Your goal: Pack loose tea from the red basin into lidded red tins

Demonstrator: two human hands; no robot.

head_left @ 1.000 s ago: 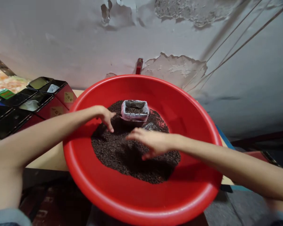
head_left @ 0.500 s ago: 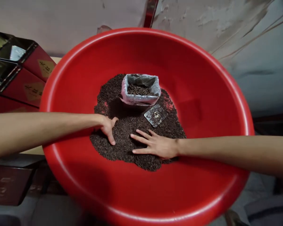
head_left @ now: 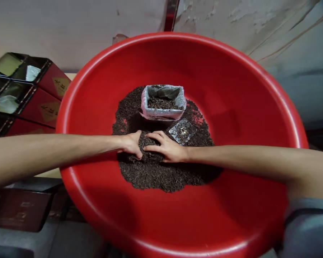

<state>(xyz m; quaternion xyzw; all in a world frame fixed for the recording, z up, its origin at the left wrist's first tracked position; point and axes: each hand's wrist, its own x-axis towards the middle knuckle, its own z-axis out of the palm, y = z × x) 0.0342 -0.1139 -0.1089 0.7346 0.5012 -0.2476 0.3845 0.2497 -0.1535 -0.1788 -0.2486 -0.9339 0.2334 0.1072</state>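
Observation:
Dark loose tea leaves (head_left: 161,177) lie in a wide heap on the bottom of a large red plastic basin (head_left: 183,222). My left hand (head_left: 132,144) and my right hand (head_left: 170,148) face each other, fingers curved around a clump of the leaves squeezed between them. Some fingertips are sunk in the tea and hidden. Just beyond my hands a square container lined with a clear plastic bag (head_left: 163,114) stands upright on the heap, part filled with tea. To its lower right, close to my right hand, a flat clear square piece (head_left: 181,132) lies with leaf bits on it.
Several red-and-black boxes (head_left: 47,107) with gold diamond labels stand open at the left, some with plastic bags inside. Below them is a dark red box (head_left: 23,209). A peeling wall (head_left: 231,21) rises behind the basin.
My hands have come together from apart, moving up toward the bagged container, and now hold a clump of tea between them. The view has shifted slightly.

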